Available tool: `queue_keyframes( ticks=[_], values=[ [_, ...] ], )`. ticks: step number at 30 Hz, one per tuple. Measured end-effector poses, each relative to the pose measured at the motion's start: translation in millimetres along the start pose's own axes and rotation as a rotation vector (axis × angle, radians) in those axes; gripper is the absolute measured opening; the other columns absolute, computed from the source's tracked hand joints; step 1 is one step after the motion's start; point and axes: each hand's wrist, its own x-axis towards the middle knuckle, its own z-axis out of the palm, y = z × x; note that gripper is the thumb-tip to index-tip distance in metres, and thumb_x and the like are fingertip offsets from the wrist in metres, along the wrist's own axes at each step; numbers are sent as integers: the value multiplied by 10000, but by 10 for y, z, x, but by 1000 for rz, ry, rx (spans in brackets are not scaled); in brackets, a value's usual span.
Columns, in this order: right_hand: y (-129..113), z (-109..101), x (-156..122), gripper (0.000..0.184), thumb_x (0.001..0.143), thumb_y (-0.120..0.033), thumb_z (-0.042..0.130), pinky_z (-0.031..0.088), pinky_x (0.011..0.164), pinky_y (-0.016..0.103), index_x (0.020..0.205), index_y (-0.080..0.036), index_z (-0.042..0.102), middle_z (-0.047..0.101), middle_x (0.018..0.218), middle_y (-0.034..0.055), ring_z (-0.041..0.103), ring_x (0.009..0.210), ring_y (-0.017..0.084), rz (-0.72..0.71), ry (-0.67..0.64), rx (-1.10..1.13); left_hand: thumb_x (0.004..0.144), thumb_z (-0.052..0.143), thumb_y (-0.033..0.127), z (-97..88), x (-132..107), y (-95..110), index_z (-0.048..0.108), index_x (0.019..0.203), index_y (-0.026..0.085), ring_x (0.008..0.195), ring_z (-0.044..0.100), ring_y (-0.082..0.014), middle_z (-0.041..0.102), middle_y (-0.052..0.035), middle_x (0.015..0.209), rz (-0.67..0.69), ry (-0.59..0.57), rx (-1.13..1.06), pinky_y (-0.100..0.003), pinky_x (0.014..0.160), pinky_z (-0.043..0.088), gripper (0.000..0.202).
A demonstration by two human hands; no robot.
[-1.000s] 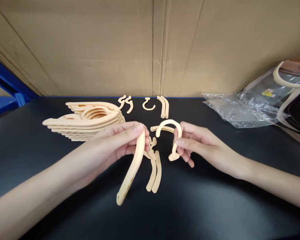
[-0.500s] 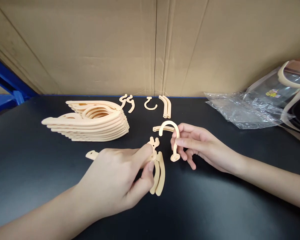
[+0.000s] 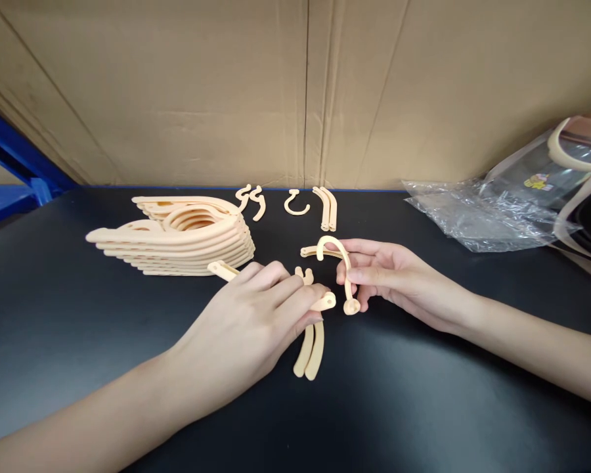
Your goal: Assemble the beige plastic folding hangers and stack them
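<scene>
My right hand [image 3: 381, 276] pinches a cream plastic hanger hook [image 3: 345, 263], its curve upward and its round end hanging down. A cream hanger arm [image 3: 324, 302] is gripped in my left hand [image 3: 268, 312], one holed end poking out past the fingers toward the hook's round end, a small gap apart. The arm's other end shows at the left of the knuckles; its middle is hidden. Beneath and beyond my left hand, curved hanger pieces [image 3: 309, 355] lie on the black table [image 3: 398, 407]. Another cream strip [image 3: 311, 251] lies behind the hook, partly covered by my right hand.
A stack of folded cream hangers [image 3: 197, 246] stands at the left. Along the back lie two small notched pieces [image 3: 259, 203], a loose hook [image 3: 295, 205] and a pair of curved arms [image 3: 329, 209]. Clear plastic bags [image 3: 482, 213] sit at the right, before a cardboard wall [image 3: 201, 98].
My left hand has turned and lifted the hanger arm, moving its holed end rightward, close to the hook. My right hand has shifted slightly, still holding the hook.
</scene>
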Motion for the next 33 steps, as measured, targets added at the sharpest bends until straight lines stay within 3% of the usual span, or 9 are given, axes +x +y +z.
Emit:
queue_keyframes(
  ticks=[4,15,27,33],
  values=[
    [19,-19,-4,376,847,-213,751,607,704,220,1209,-210,654,683,933,4,680,777,100,-9,-21,17,1031,416,192,24,4,-9,588,1116,173,792,516,-190,667,-19,856,29,-6,16,-335,700,351,193],
    [15,-22,-11,195,822,-255,778,594,755,253,930,-170,641,717,905,9,698,785,113,34,-22,14,1025,430,185,5,-1,-38,593,1158,171,815,544,-195,672,-19,843,107,-6,113,-350,762,363,210],
    [32,34,-38,224,813,-285,790,575,755,215,923,-176,629,721,887,3,689,746,90,7,65,13,990,481,115,-11,-28,-43,560,1228,113,872,545,-205,682,-36,898,142,-6,151,-350,752,362,250],
    [57,68,-54,198,831,-288,772,574,756,228,885,-183,613,720,860,5,684,743,97,-25,100,-9,1005,398,90,-16,-20,-12,589,1196,91,823,544,-211,663,-41,839,146,-3,200,-351,726,358,271]
  ],
)
